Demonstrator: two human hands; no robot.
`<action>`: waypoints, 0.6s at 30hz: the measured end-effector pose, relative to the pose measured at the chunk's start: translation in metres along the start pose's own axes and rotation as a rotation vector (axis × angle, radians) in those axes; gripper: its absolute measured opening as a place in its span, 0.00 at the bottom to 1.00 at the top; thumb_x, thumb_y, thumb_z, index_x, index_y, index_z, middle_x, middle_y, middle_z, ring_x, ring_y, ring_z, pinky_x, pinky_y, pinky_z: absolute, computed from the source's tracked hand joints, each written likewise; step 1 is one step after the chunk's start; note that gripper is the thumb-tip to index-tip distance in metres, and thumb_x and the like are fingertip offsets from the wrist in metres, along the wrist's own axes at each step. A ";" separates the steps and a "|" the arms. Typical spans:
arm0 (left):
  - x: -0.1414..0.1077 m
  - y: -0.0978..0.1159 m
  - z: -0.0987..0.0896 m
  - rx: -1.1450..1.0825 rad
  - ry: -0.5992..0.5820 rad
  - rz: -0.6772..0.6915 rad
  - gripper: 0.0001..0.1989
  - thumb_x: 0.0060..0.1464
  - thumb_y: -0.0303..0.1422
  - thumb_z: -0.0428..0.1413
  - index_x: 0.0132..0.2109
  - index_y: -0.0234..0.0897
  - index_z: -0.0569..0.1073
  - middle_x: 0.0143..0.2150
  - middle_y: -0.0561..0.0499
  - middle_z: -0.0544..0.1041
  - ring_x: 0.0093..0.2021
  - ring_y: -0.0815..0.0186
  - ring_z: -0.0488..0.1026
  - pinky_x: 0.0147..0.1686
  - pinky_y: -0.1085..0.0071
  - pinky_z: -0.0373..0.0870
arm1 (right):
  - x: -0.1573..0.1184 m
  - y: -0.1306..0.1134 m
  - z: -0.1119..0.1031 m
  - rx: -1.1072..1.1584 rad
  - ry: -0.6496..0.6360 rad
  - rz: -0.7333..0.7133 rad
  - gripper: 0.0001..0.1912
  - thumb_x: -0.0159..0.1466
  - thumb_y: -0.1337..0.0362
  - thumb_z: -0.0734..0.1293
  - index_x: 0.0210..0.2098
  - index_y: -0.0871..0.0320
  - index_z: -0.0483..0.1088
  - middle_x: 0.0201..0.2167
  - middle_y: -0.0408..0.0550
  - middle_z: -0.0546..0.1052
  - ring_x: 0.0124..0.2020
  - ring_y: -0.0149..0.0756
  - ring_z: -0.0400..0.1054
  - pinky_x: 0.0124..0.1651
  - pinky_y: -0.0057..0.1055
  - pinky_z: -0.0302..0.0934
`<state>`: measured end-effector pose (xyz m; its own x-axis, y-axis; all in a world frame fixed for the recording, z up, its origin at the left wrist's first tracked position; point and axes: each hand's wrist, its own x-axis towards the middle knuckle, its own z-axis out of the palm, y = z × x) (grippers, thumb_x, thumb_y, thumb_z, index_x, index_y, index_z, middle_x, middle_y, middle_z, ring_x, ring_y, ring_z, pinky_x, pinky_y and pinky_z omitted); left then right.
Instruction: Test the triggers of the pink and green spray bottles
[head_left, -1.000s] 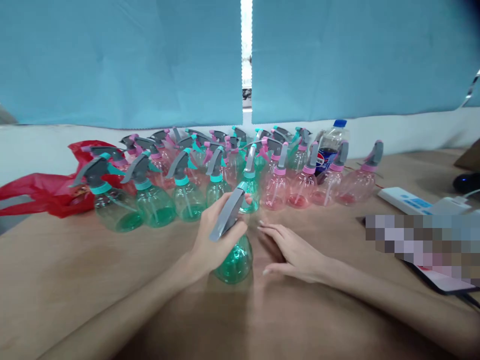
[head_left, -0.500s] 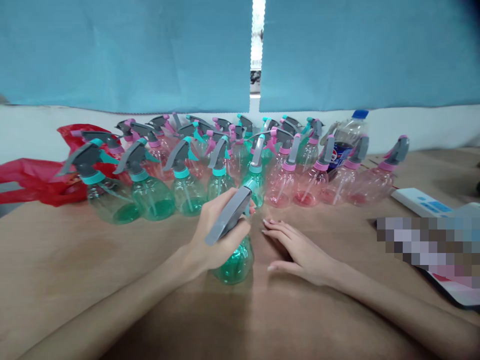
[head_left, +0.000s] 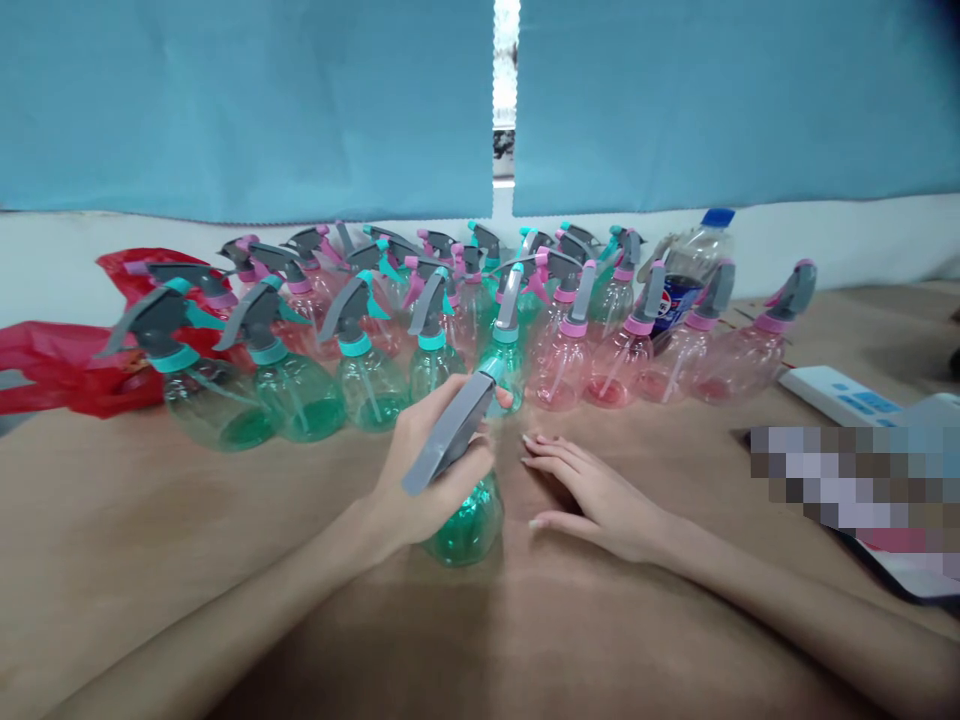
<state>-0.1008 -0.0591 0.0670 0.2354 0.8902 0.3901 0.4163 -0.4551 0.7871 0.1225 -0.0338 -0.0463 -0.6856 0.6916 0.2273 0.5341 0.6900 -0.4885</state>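
My left hand (head_left: 424,470) is wrapped round the neck of a green spray bottle (head_left: 466,525), below its grey trigger head; the bottle stands on the brown table (head_left: 300,620). The fingers hide the collar and part of the trigger. To the right, my right hand (head_left: 592,490) rests on the tabletop, fingers stretched out, holding nothing. Beyond the hands stand several more spray bottles in rows. Green ones (head_left: 304,400) fill the front left, and pink ones (head_left: 611,370) the front right, all with grey heads.
A red plastic bag (head_left: 67,370) lies at the left. Behind the pink bottles stands a soda bottle (head_left: 679,300) with a blue cap. A white device (head_left: 840,395) with blue keys sits at the right, near a blurred-out flat object (head_left: 862,500). Blue cloth (head_left: 262,110) hangs behind.
The view has shifted slightly. My left hand keeps its grip on the green spray bottle, and my right hand stays flat on the table.
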 end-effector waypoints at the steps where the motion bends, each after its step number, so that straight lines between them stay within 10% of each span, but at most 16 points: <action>1: -0.001 0.000 0.000 0.011 0.006 -0.010 0.12 0.48 0.28 0.50 0.41 0.42 0.71 0.31 0.53 0.72 0.28 0.65 0.70 0.30 0.67 0.68 | 0.000 0.000 0.000 0.002 0.001 0.001 0.33 0.63 0.44 0.64 0.61 0.57 0.62 0.65 0.57 0.62 0.67 0.50 0.53 0.66 0.54 0.50; 18: -0.003 -0.004 0.002 0.047 0.017 0.005 0.14 0.52 0.28 0.50 0.46 0.38 0.69 0.29 0.56 0.68 0.27 0.67 0.70 0.29 0.69 0.65 | 0.001 -0.002 0.000 0.000 0.051 0.008 0.31 0.65 0.49 0.64 0.63 0.58 0.60 0.63 0.56 0.65 0.66 0.48 0.55 0.66 0.52 0.53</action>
<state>-0.1018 -0.0598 0.0616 0.2228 0.8878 0.4027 0.4561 -0.4600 0.7618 0.1204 -0.0345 -0.0451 -0.6551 0.7070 0.2664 0.5392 0.6845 -0.4906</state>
